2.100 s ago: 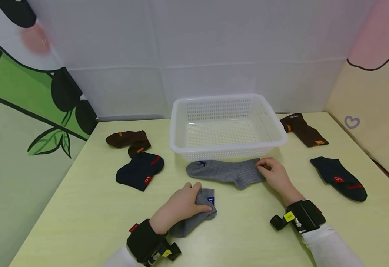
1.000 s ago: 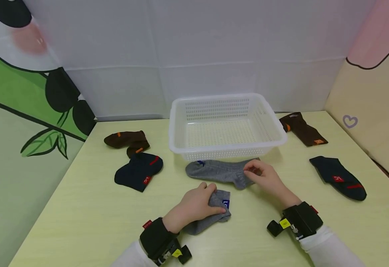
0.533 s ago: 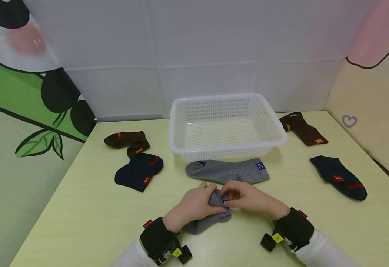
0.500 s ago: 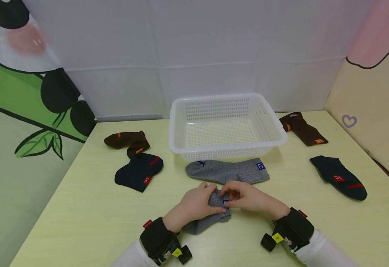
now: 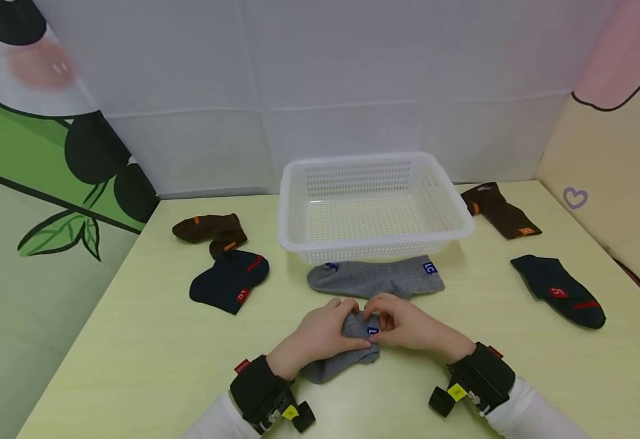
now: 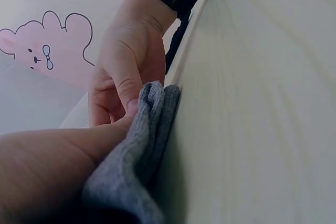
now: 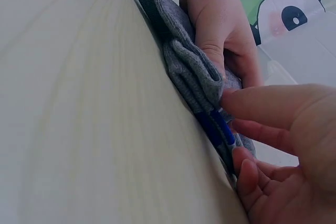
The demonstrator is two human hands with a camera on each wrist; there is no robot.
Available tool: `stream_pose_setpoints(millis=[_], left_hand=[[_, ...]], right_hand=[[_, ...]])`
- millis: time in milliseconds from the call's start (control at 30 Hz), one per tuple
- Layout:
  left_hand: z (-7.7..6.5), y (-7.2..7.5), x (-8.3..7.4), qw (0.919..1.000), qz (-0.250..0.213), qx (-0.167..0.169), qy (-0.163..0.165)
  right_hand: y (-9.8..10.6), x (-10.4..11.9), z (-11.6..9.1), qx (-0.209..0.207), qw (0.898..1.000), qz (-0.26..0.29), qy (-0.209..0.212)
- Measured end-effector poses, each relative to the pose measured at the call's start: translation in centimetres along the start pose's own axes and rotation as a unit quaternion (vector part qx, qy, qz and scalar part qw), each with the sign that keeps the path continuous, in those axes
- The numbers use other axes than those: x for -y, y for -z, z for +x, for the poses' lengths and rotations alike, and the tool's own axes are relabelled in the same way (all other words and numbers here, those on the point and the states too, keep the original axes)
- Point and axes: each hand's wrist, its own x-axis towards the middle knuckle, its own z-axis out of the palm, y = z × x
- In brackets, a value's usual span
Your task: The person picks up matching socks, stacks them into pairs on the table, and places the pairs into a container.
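A folded grey sock (image 5: 333, 367) with a blue label lies on the table nearest the person. My left hand (image 5: 322, 332) grips it from above, thumb on the near side and fingers beyond. At its labelled cuff end my right hand (image 5: 408, 323) pinches the edge between thumb and fingers. In the right wrist view the layers of the sock (image 7: 184, 64) show beneath the left thumb, with the right fingertips (image 7: 239, 98) at the cuff. The left wrist view shows the doubled fabric (image 6: 131, 166) close to the tabletop. A second grey sock (image 5: 364, 277) lies flat just beyond both hands.
A white perforated basket (image 5: 375, 247) stands at the back, in front of a pale backdrop. To the left lie a brown sock (image 5: 205, 228) and a navy sock (image 5: 221, 283). Another brown sock (image 5: 503, 213) and another navy sock (image 5: 558, 292) lie on the right.
The right hand has left the far grey sock's cuff and come down to the near sock's cuff. Earlier, the left hand shifted the near sock to the right. The far sock's label now shows.
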Motion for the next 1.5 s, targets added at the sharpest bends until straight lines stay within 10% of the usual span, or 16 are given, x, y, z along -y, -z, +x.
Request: stream_pose_setpoints(millis=[633,933,1233,1500], left_hand=[[0.1,0.2,-0.1,0.9991,-0.027,-0.004,0.032],[0.1,0.0,0.3,0.9989,-0.031,0.005,0.034],[0.2,-0.5,1.2,0.9980,-0.061,-0.011,-0.015],[0.3,-0.9,2.4,0.9824,-0.141,-0.059,-0.108]], right_hand=[[-0.1,1.1,0.2,-0.015,0.996,-0.055,-0.066],[-0.6,0.3,0.0,-0.012,0.994,0.080,-0.068],[-0.3,-0.5,-0.4,0.008,0.959,0.281,-0.046],[-0.2,-0.1,-0.3,-0.036,0.906,0.401,-0.130]])
